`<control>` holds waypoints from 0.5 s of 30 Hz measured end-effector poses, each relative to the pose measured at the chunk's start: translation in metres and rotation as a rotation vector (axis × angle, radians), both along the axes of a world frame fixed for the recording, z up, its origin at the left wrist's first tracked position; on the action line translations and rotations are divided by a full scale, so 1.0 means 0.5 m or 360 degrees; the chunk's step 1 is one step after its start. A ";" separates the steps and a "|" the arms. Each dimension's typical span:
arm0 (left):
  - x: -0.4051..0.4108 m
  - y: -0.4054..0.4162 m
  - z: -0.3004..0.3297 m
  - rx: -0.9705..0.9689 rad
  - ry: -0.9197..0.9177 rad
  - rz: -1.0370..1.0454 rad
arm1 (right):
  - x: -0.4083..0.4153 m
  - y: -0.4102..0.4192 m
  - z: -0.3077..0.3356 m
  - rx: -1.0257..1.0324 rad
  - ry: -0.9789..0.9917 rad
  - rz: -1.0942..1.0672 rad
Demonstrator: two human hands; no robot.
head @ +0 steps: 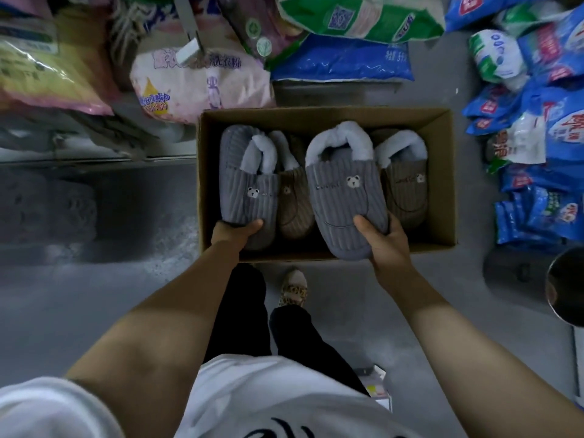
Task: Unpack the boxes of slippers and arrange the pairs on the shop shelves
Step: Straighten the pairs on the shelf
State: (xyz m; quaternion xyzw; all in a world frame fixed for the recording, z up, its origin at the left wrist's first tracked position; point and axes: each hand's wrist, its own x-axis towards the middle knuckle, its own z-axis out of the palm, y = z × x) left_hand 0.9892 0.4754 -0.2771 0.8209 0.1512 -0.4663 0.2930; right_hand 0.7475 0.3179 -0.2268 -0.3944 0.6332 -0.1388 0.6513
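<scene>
An open cardboard box [442, 172] sits on the grey floor in front of me. Inside lie fluffy-lined corduroy slippers with small bear faces. My left hand [235, 233] grips the toe of a grey slipper [248, 181] at the box's left side. My right hand [384, 240] grips the toe of a second grey slipper [344, 191], raised over the box's near edge. Two brown slippers [292, 210] [406, 191] lie in the box beside the grey ones, partly hidden by them.
Pink and yellow bagged goods [196, 80] are stacked behind the box on the left, blue and green detergent bags [537, 128] behind and to the right. A dark round container [565, 286] stands at the right edge. My foot [294, 287] is just before the box.
</scene>
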 end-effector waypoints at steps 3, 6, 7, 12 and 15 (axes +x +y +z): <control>-0.003 0.007 0.024 -0.0166 -0.0002 0.0131 | -0.006 0.011 0.023 -0.0081 -0.0056 0.0081; -0.005 0.019 0.060 -0.0342 -0.0045 0.0267 | 0.006 0.029 0.048 -0.0188 -0.0122 0.0161; -0.005 0.025 0.072 -0.0385 -0.0074 0.0276 | 0.011 0.036 0.055 -0.0199 -0.0163 0.0168; -0.019 0.072 0.148 -0.0672 -0.0197 0.0301 | 0.044 0.066 0.097 -0.0237 -0.0302 0.0236; -0.009 0.131 0.188 -0.0938 -0.0263 0.0348 | 0.082 0.090 0.128 -0.0313 -0.0347 0.0334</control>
